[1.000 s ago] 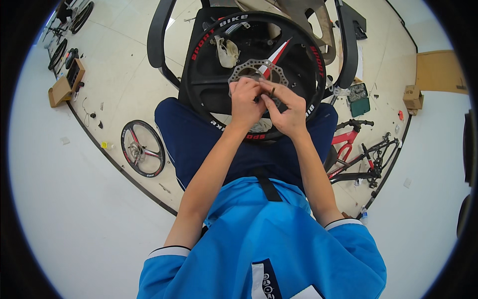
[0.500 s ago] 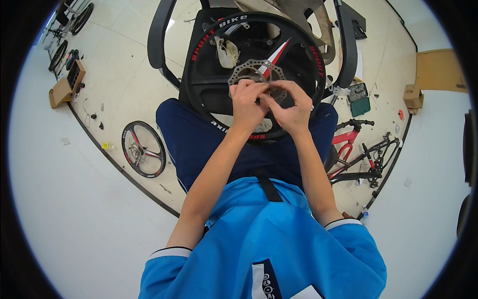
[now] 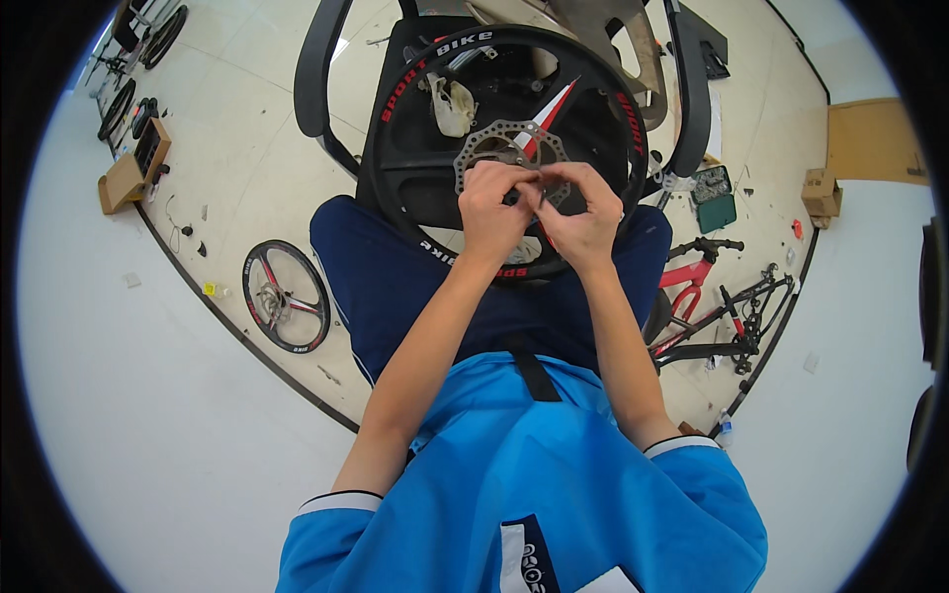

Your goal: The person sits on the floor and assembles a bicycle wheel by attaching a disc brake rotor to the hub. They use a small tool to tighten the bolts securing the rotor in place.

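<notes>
A black bicycle wheel [image 3: 397, 188] with red and white lettering rests on a chair seat and leans over my thighs. A silver disc brake rotor [image 3: 473, 148] with drilled holes sits at its middle. My left hand [image 3: 491, 210] and my right hand [image 3: 583, 219] meet over the rotor's near side, their fingertips pinched together. Something small and dark is between them, too small and covered to name. A red and white spoke [image 3: 550, 111] shows beyond my fingers.
The chair's armrests [image 3: 312, 74] flank the wheel. A crumpled pale glove or bag [image 3: 453, 107] lies inside the rim. On the floor are a second wheel [image 3: 287, 296] at left, a red and black bicycle frame [image 3: 697, 306] and a green case [image 3: 715, 211] at right.
My fingers have shifted slightly, the left fingertips drawing down a little and more of the rotor showing above them. The wheel has hardly moved.
</notes>
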`<state>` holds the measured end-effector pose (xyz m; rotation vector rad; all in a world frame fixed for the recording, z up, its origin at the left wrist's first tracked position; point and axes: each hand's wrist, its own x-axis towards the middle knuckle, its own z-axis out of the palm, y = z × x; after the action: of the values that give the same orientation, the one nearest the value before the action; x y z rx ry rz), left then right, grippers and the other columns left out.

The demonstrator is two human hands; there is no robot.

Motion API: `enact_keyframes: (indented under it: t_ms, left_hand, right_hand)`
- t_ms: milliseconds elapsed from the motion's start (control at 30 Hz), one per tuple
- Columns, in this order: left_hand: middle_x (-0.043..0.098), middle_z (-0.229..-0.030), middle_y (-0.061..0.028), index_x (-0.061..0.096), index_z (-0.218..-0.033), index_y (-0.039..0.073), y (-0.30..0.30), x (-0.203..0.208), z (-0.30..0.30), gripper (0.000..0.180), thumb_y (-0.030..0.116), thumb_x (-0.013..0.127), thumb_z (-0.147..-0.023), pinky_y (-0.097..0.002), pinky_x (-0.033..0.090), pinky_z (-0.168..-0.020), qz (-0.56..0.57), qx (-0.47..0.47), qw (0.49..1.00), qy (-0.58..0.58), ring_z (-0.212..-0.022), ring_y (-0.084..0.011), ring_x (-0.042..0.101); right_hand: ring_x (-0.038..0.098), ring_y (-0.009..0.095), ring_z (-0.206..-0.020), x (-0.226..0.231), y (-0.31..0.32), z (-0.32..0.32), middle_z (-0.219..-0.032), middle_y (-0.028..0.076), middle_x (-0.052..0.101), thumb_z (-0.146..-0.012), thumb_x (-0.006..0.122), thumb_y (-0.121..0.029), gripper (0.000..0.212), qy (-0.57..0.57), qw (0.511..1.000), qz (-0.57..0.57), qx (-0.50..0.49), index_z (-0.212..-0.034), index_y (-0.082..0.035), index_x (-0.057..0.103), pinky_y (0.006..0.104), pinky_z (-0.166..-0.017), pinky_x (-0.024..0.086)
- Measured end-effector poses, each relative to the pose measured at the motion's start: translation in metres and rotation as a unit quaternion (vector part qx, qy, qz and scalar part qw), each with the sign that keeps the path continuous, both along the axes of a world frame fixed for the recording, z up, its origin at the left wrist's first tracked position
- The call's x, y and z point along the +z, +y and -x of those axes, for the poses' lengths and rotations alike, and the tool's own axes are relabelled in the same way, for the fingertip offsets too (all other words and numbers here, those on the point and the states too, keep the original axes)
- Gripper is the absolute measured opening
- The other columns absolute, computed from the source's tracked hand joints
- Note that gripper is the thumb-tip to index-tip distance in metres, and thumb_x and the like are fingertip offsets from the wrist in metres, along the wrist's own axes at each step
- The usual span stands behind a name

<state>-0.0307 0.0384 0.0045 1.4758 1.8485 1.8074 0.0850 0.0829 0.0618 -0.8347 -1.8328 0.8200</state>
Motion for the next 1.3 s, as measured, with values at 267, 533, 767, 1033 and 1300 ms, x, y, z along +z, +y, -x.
enact_keyframes:
  t_ms: [267, 533, 767, 1033, 1300]
  left_hand:
    - [0.074, -0.090, -0.0021, 0.077, -0.092, 0.008, -0.001, 0.009, 0.003, 0.021, 0.003, 0.076, -0.072, -0.0374, 0.045, -0.083, 0.026, 0.010, 0.994, 0.109, -0.093, -0.0248, 0.066]
    - [0.074, -0.089, -0.0047, 0.076, -0.091, 0.008, -0.002, 0.000, 0.000, 0.022, 0.001, 0.075, -0.071, -0.0372, 0.046, -0.083, 0.008, 0.019, 1.000, 0.014, -0.093, -0.0257, 0.066]
    - [0.073, -0.089, -0.0036, 0.075, -0.094, 0.005, -0.002, 0.000, 0.004, 0.021, -0.001, 0.070, -0.075, -0.0375, 0.042, -0.084, 0.019, -0.007, 0.996, 0.092, -0.094, -0.0246, 0.065]
    - [0.074, -0.091, -0.0069, 0.075, -0.093, 0.004, -0.001, 0.002, -0.002, 0.021, 0.000, 0.076, -0.072, -0.0379, 0.049, -0.083, 0.010, 0.026, 0.999, 0.025, -0.092, -0.0280, 0.067]
    - [0.074, -0.092, -0.0087, 0.075, -0.093, 0.005, 0.001, -0.004, -0.001, 0.023, 0.001, 0.078, -0.071, -0.0382, 0.051, -0.082, 0.010, 0.026, 0.999, 0.024, -0.092, -0.0291, 0.067]
  right_hand:
    - [0.077, 0.024, -0.094, -0.010, -0.002, -0.004, -0.103, 0.015, 0.078, -0.084, 0.073, 0.006, 0.022, 0.006, 0.999, 0.015, 0.033, -0.104, 0.002, 0.077, 0.0301, -0.084, 0.059]
    - [0.074, 0.021, -0.083, -0.010, 0.000, -0.002, -0.090, 0.012, 0.077, -0.080, 0.079, 0.002, 0.019, 0.028, 0.996, 0.087, 0.001, -0.098, 0.001, 0.077, 0.0290, -0.082, 0.058]
    - [0.075, 0.025, -0.096, -0.013, 0.000, -0.001, -0.103, 0.014, 0.077, -0.084, 0.073, 0.004, 0.023, 0.017, 0.997, 0.055, 0.054, -0.106, 0.000, 0.077, 0.0314, -0.087, 0.058]
    - [0.076, 0.023, -0.090, -0.016, 0.001, -0.002, -0.098, 0.014, 0.078, -0.080, 0.078, 0.006, 0.021, 0.029, 0.998, 0.051, 0.028, -0.101, 0.001, 0.078, 0.0310, -0.080, 0.059]
    - [0.075, 0.019, -0.086, -0.014, 0.001, 0.004, -0.095, 0.013, 0.078, -0.082, 0.079, 0.003, 0.018, 0.009, 0.999, 0.027, 0.023, -0.100, 0.003, 0.077, 0.0284, -0.077, 0.057]
